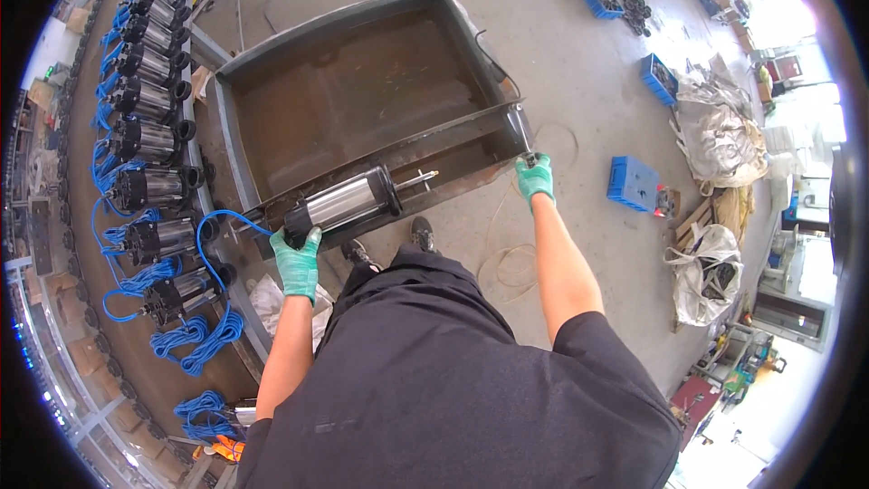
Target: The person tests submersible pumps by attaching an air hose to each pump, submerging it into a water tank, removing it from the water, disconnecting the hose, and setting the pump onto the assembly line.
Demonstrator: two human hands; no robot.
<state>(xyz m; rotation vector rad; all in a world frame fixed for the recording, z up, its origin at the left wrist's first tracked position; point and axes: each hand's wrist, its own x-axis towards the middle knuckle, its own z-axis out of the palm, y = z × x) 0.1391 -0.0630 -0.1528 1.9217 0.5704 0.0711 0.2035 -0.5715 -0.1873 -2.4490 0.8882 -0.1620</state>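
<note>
My left hand (297, 261), in a green glove, grips the black end of a silver and black cylindrical pump (344, 203) that lies across the near rim of a large rusty metal tank (237, 131). A blue cable (213, 235) runs from that end of the pump. My right hand (535, 176), also in a green glove, is closed around a dark thin tool or hose end (522, 134) at the tank's near right corner.
A long row of similar pumps with coiled blue cables (149, 190) lines a bench on the left. Blue crates (631, 183) and white sacks (715, 136) sit on the concrete floor to the right. A thin cord (507, 258) loops by my shoes (421, 234).
</note>
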